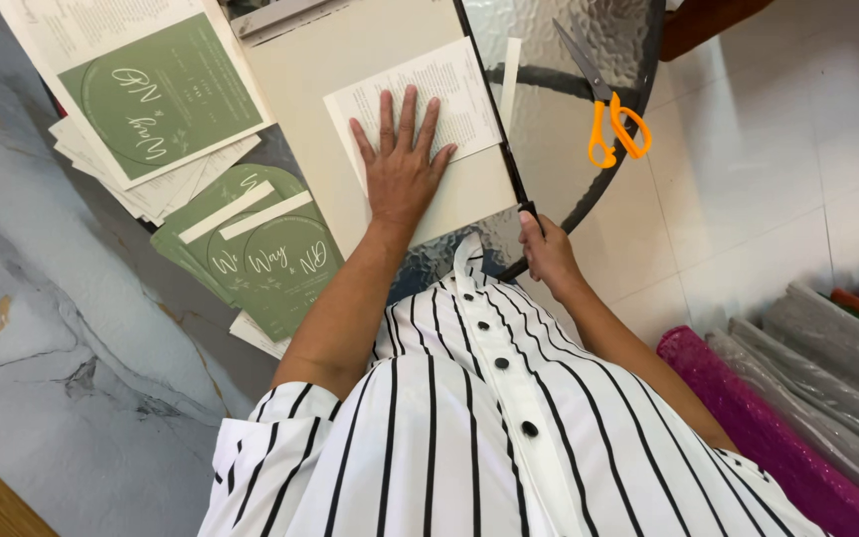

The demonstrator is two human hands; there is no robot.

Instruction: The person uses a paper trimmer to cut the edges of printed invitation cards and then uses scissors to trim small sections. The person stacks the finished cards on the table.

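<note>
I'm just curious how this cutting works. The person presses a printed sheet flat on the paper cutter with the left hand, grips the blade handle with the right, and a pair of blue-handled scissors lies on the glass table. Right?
Nearly. The head view shows the scissors have orange handles, not blue. The rest holds: the left hand presses the printed sheet flat on the paper cutter, the right hand grips the blade handle, and the scissors lie on the glass table.

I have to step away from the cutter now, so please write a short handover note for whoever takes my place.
Left hand lies flat on the printed sheet, pinning it to the cutter board.
Right hand grips the blade handle; blade arm is down along the board's edge.
One narrow strip lies past the blade.
Cut green cards and uncut sheets sit at left; scissors at right.
</note>
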